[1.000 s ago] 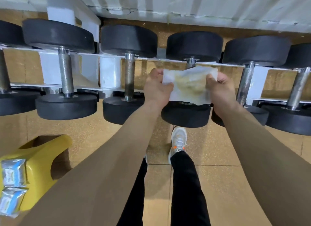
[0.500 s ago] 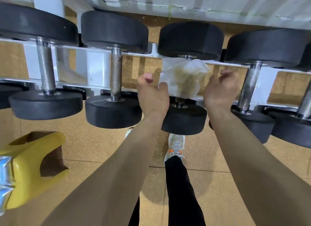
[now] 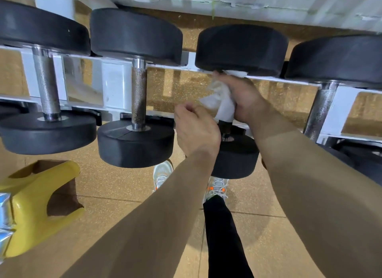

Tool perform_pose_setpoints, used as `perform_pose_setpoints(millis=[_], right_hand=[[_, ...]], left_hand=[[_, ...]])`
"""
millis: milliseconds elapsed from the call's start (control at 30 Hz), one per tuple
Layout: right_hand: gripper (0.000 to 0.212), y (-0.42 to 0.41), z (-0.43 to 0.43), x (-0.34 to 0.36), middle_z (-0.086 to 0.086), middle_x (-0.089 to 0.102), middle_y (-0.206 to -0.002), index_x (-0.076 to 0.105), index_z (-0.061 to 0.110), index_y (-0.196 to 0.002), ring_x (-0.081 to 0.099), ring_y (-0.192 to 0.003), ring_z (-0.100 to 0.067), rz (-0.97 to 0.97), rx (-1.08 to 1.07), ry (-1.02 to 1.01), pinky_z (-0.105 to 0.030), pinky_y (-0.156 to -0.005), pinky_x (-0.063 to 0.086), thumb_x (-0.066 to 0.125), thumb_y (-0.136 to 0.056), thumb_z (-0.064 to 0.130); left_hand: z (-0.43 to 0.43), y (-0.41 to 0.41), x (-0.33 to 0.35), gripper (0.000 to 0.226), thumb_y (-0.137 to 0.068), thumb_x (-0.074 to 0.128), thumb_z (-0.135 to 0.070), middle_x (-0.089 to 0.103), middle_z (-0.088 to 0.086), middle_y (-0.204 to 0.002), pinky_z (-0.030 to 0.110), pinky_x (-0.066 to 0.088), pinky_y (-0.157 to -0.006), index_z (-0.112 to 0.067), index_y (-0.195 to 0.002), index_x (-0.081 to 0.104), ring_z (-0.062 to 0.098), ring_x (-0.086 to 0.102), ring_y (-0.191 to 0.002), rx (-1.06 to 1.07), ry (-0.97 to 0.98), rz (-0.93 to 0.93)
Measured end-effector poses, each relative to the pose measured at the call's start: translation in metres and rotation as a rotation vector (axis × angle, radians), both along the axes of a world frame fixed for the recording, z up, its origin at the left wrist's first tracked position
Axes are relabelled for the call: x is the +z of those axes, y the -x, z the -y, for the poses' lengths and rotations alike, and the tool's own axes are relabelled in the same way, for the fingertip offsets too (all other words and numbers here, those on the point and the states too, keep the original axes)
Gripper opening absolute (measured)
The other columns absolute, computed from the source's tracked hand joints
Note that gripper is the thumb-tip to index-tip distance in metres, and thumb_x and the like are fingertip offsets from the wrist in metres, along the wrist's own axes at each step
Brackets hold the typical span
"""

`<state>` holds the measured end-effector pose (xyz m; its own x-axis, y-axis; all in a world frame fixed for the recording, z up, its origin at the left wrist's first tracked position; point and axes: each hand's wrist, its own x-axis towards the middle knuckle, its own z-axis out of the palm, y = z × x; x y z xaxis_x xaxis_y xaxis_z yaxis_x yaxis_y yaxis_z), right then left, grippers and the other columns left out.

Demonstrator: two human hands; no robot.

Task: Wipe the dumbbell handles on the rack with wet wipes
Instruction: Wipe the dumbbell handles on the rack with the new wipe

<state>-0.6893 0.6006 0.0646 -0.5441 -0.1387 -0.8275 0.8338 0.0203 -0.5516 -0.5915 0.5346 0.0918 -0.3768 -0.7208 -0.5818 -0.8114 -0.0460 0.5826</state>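
Observation:
A row of black dumbbells with steel handles lies across a white rack (image 3: pixel 115 85). My right hand (image 3: pixel 246 100) grips a stained white wet wipe (image 3: pixel 221 104) wrapped round the handle of the third dumbbell (image 3: pixel 241 48); that handle is almost wholly hidden by wipe and hand. My left hand (image 3: pixel 196 131) hovers just left of the wipe, fingers curled, thumb and fingertips close to the wipe's lower corner; whether it pinches the wipe is unclear. Bare handles show on the second dumbbell (image 3: pixel 139 95) and the first dumbbell (image 3: pixel 46 87).
A yellow plastic stool (image 3: pixel 39 203) stands on the floor at lower left, with silver-blue wipe packets (image 3: pixel 5 215) on it. Another dumbbell handle (image 3: pixel 319 110) lies to the right. My shoes (image 3: pixel 217 186) stand under the rack's front edge. A white wall runs behind.
The wipe, earlier held spread between both hands, is now wrapped round the third handle under my right hand. My left hand has let its edge slip and moved lower.

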Motion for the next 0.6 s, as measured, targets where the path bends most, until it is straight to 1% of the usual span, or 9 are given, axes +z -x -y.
perform_pose_setpoints(millis=[67, 133, 167, 233, 333, 400, 467, 533, 600], right_hand=[[0.020, 0.002, -0.008, -0.003, 0.000, 0.068, -0.069, 0.068, 0.012, -0.075, 0.066, -0.063, -0.013, 0.090, -0.086, 0.208, -0.028, -0.063, 0.058, 0.067, -0.094, 0.019], [0.013, -0.002, -0.013, -0.003, 0.001, 0.067, -0.067, 0.064, 0.013, -0.083, 0.065, -0.061, -0.011, 0.124, -0.206, 0.319, -0.024, -0.060, 0.055, 0.062, -0.096, 0.014], [0.007, -0.007, -0.013, -0.002, 0.001, 0.068, -0.068, 0.064, 0.013, -0.086, 0.067, -0.063, -0.011, 0.125, -0.231, 0.340, -0.024, -0.062, 0.056, 0.063, -0.093, 0.015], [0.004, -0.015, -0.012, 0.000, -0.001, 0.069, -0.073, 0.065, 0.013, -0.086, 0.069, -0.070, -0.014, 0.104, -0.163, 0.287, -0.029, -0.072, 0.057, 0.067, -0.090, 0.015], [0.011, -0.016, -0.010, 0.004, -0.003, 0.069, -0.073, 0.066, 0.013, -0.080, 0.068, -0.073, -0.020, 0.018, 0.041, 0.071, -0.034, -0.075, 0.056, 0.075, -0.087, 0.011], [0.013, -0.020, -0.002, 0.007, -0.002, 0.069, -0.077, 0.065, 0.013, -0.083, 0.068, -0.075, -0.020, -0.051, 0.186, -0.258, -0.033, -0.071, 0.054, 0.078, -0.083, 0.017], [0.029, -0.033, 0.006, 0.005, -0.002, 0.068, -0.087, 0.064, 0.010, -0.098, 0.066, -0.082, -0.021, -0.125, 0.318, -0.595, -0.029, -0.067, 0.047, 0.078, -0.081, 0.029], [0.047, -0.046, 0.012, 0.003, -0.003, 0.069, -0.094, 0.062, 0.006, -0.108, 0.067, -0.087, -0.022, -0.169, 0.327, -0.690, -0.028, -0.068, 0.046, 0.080, -0.078, 0.036], [0.046, -0.044, 0.015, 0.004, -0.005, 0.072, -0.089, 0.066, 0.006, -0.102, 0.070, -0.082, -0.023, -0.126, 0.288, -0.663, -0.030, -0.065, 0.051, 0.082, -0.072, 0.038]], left_hand=[[0.000, 0.000, 0.001, 0.011, -0.101, 0.040, -0.035, 0.063, -0.006, -0.104, 0.047, 0.049, -0.091, -0.031, -0.100, 0.051, 0.022, 0.059, -0.100, 0.010, -0.020, 0.003], [0.000, -0.001, 0.002, 0.011, -0.101, 0.041, -0.037, 0.063, -0.005, -0.104, 0.047, 0.049, -0.091, -0.031, -0.100, 0.051, 0.023, 0.059, -0.099, 0.018, -0.026, 0.001], [0.000, 0.000, 0.003, 0.011, -0.101, 0.041, -0.037, 0.063, -0.005, -0.104, 0.047, 0.049, -0.090, -0.031, -0.100, 0.051, 0.023, 0.059, -0.099, 0.017, -0.026, 0.000], [0.001, 0.002, 0.004, 0.013, -0.101, 0.041, -0.037, 0.062, -0.005, -0.102, 0.047, 0.048, -0.089, -0.029, -0.099, 0.051, 0.022, 0.059, -0.096, 0.009, -0.025, 0.009], [0.000, 0.002, 0.006, 0.017, -0.101, 0.039, -0.038, 0.062, -0.004, -0.102, 0.049, 0.048, -0.090, -0.028, -0.099, 0.052, 0.023, 0.058, -0.096, -0.007, -0.022, 0.011], [0.000, 0.001, 0.006, 0.023, -0.102, 0.037, -0.042, 0.062, -0.003, -0.104, 0.049, 0.047, -0.091, -0.026, -0.102, 0.053, 0.024, 0.058, -0.098, -0.003, -0.021, 0.012], [-0.001, 0.001, 0.007, 0.030, -0.101, 0.034, -0.047, 0.062, -0.001, -0.106, 0.050, 0.047, -0.093, -0.025, -0.104, 0.054, 0.026, 0.058, -0.101, -0.005, -0.011, 0.010], [0.000, 0.002, 0.007, 0.035, -0.100, 0.032, -0.048, 0.062, 0.000, -0.108, 0.051, 0.046, -0.094, -0.023, -0.105, 0.056, 0.027, 0.058, -0.103, -0.012, 0.003, 0.006], [0.000, 0.003, 0.006, 0.036, -0.100, 0.032, -0.047, 0.062, 0.001, -0.108, 0.051, 0.047, -0.093, -0.021, -0.106, 0.056, 0.027, 0.058, -0.103, -0.023, 0.001, 0.006]])
